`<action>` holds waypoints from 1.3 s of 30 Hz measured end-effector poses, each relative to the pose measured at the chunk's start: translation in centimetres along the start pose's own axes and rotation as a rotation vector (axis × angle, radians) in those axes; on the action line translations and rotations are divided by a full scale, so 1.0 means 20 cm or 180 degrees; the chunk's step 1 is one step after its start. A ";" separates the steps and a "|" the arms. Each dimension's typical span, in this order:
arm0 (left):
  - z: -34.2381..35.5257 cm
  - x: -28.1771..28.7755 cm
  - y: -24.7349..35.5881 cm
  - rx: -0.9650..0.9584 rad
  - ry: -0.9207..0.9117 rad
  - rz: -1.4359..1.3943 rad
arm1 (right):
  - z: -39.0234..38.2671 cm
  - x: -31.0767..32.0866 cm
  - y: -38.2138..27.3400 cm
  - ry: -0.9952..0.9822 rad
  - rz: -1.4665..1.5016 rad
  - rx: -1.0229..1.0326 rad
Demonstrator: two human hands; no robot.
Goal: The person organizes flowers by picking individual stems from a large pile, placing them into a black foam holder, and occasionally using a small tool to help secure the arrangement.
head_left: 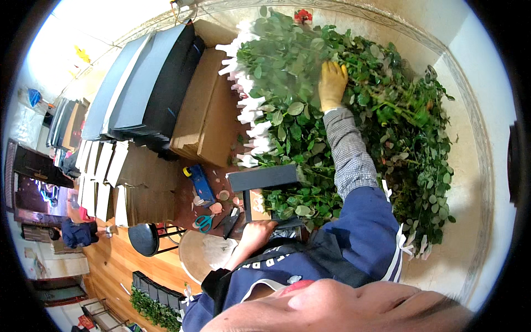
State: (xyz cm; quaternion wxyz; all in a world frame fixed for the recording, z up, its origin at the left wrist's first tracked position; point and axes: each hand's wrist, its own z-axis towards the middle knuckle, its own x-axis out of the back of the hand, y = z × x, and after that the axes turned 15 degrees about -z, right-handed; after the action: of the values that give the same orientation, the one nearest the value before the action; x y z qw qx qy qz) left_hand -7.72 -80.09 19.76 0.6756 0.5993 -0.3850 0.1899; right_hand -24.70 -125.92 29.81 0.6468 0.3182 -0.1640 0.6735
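A broad heap of leafy flower stems (298, 127) fills the area in front of me, white wraps (257, 130) lined up along its left side. My right hand (333, 86), in a yellow glove, reaches into the upper part of the heap. Its fingers are bent over the greenery and closed, with leaves hiding the tips. Close to my body, my bare left hand (259, 231) grips the near edge of a dark grey box (263, 177). Something pale lies inside that box, and leafy stems stick out to its right.
Left of the heap stand cardboard boxes (204, 105) and a stack of dark grey sheets (157, 83). Teal scissors (203, 223) and a blue tool (200, 183) lie on the reddish surface. A black stool (145, 239) stands farther left, and another person (80, 232) is beyond.
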 end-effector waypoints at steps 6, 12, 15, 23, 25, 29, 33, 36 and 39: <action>0.01 0.01 0.02 0.0020 -0.0282 0.0177 | 0.17 0.17 0.06 -0.1241 0.0538 -0.0187; 0.02 0.00 0.03 0.0056 -0.0056 0.0248 | 0.36 0.31 0.12 -0.0189 0.0504 0.0415; 0.02 0.01 0.02 0.0035 -0.0124 0.0313 | 0.14 0.18 0.15 0.0337 0.0719 0.0098; 0.04 -0.01 0.02 0.0001 0.0049 0.0342 | 0.13 0.33 0.10 -0.0954 0.0131 0.0112; 0.03 0.00 0.03 0.0078 0.0033 0.0330 | 0.25 0.44 0.08 -0.0764 0.0175 0.0076; -0.03 -0.01 0.01 0.0229 0.0067 0.0274 | 0.54 0.36 -0.01 0.0143 0.0968 0.0190; -0.01 0.00 0.00 0.0139 -0.0032 0.0144 | 0.71 -0.43 0.32 -0.1727 0.0559 0.1107; -0.01 -0.11 -0.09 0.0147 0.0004 0.0291 | 0.64 -0.62 0.40 -0.1708 0.0347 0.0714; -0.03 -0.11 -0.07 0.0188 0.0071 0.0136 | 0.57 -0.42 0.25 -0.1566 0.0095 0.0812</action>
State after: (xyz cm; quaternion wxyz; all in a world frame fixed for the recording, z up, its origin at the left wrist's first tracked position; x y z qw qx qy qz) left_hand -7.97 -79.43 17.10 0.6577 0.6085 -0.3844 0.2221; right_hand -27.34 -140.07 33.94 0.5322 0.5486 -0.2346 0.6006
